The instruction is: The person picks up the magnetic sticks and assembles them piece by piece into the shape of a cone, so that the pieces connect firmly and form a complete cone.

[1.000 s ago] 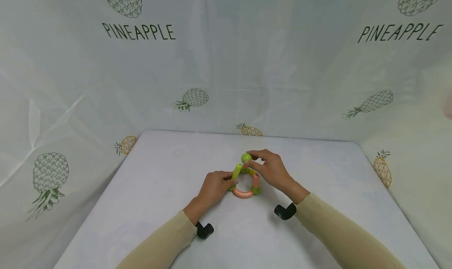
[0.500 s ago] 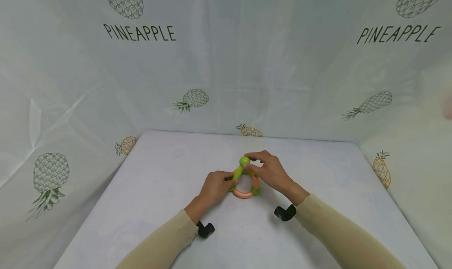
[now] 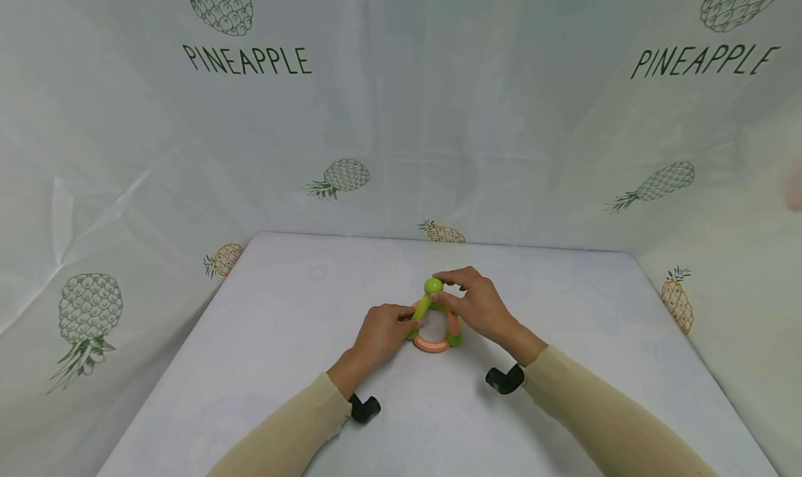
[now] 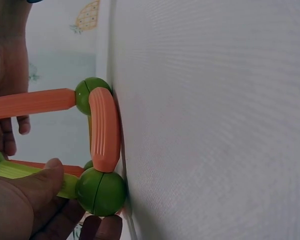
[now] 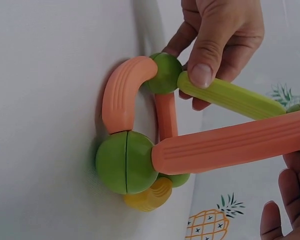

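In the head view, my left hand [image 3: 382,334] pinches a yellow-green rod [image 3: 422,308] that rises from a small ring of toy pieces on the table. My right hand [image 3: 481,304] holds a green ball [image 3: 433,286] between thumb and fingers, at the rod's upper end. The ring has curved orange pieces [image 5: 121,97], a curved yellow piece [image 5: 149,196] and green balls [image 5: 126,162] at its joints. Another upright, an orange rod [image 5: 230,142], stands on one of those balls. The left wrist view shows my left thumb along the yellow-green rod, with fingers near its base ball [image 4: 101,192].
The ring stands on a white-covered table [image 3: 313,303]. Behind and beside it hangs a pale sheet [image 3: 401,115] printed with pineapples. A dark wrist device [image 3: 505,378] shows at the right sleeve, another device [image 3: 365,409] at the left.
My right hand has brought the green ball left and slightly down, from beside the rod's tip onto its upper end. My left hand keeps its grip, almost still.
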The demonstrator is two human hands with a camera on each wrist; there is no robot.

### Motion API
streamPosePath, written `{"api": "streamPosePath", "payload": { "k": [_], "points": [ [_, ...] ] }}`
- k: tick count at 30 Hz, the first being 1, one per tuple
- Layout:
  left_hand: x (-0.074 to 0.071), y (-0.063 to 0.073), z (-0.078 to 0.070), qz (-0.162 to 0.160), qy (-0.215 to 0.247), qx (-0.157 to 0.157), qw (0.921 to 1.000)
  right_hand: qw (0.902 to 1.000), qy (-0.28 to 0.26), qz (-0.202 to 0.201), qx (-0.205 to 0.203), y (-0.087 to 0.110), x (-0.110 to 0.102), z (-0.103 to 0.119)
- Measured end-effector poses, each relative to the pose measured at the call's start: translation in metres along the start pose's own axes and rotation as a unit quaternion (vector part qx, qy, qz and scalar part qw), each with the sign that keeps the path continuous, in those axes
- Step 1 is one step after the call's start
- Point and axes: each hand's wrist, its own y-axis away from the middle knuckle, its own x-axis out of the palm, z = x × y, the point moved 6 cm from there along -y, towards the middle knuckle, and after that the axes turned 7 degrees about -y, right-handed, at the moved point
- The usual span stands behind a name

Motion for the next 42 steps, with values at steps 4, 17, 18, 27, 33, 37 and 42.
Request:
{"api": "streamPosePath", "payload": {
  "k": [4, 17, 18, 27, 33, 37, 42],
  "points": [
    [0.0, 0.0, 0.001, -0.001, -0.002, 0.001, 1.0, 1.0, 0.007, -0.002, 0.001, 0.001, 0.0, 0.001],
    [0.001, 0.0, 0.004, -0.006, -0.004, 0.0, 1.0, 0.9991, 0.002, -0.036, -0.022, 0.012, -0.007, -0.004],
    [0.002, 0.0, 0.004, -0.007, -0.006, -0.001, 1.0, 0.9989, 0.002, -0.042, -0.022, 0.014, -0.008, -0.005],
    [-0.003, -0.001, 0.009, 0.001, 0.032, -0.009, 0.9994, 0.9971, -0.016, -0.075, -0.001, 0.037, -0.019, -0.023],
    [-0.02, -0.01, -0.002, -0.006, 0.117, 0.006, 0.9931, 0.9976, -0.037, -0.045, 0.039, 0.057, -0.015, -0.04],
    [-0.029, -0.017, -0.016, -0.005, 0.174, 0.031, 0.9842, 0.9982, -0.044, -0.024, 0.034, 0.062, -0.006, -0.043],
    [-0.029, -0.024, -0.03, 0.019, 0.206, 0.059, 0.9767, 0.9986, -0.041, -0.031, 0.016, 0.062, 0.003, -0.044]
  ]
}}
